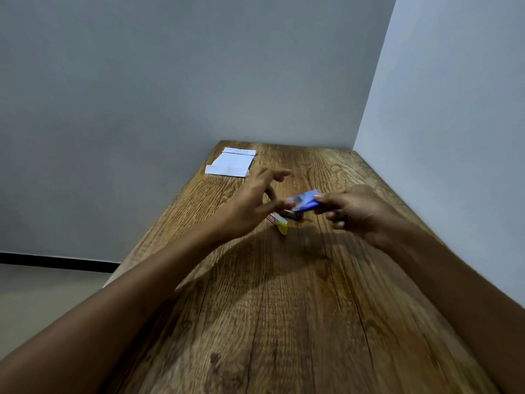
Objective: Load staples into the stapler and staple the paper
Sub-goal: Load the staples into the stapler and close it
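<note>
Nearby, paper (230,163) and a yellow-ended box (279,223) lie on the table (284,322).

Wooden table (284,322): paper (230,164), staple box (279,223)

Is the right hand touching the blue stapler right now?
Touching. The head view shows the right hand pinching one end of the blue stapler between its fingers, no gap visible.
</note>
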